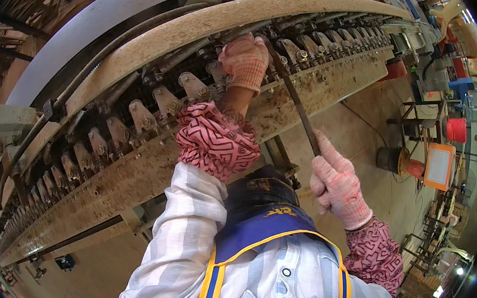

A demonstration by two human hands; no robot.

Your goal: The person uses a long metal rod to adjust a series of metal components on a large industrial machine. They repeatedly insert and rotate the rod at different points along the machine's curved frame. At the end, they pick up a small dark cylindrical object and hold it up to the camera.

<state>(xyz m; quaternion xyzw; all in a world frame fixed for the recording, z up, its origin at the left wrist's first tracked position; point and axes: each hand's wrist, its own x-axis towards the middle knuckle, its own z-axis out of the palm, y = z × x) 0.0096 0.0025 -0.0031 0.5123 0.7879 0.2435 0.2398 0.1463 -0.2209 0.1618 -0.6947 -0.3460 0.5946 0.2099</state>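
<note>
My left hand (243,62), in a pink knitted glove, reaches into a long row of metal link pieces (191,86) on a grimy machine. Its fingers are curled; what they grip is hidden. A long dark flat metal bar (294,102) slants from beside that hand down to the right. My right hand (336,185), in a pale pink glove, holds the bar's lower end, with a finger lying along it. A dusty machine beam (338,81) runs below the row.
A curved rail (163,30) and a cable run above the row. At the right are a dark bucket (391,160), a red bucket (457,130), an orange-framed board (440,166) and metal stands. Floor shows below the machine. My blue apron (267,233) is at the bottom.
</note>
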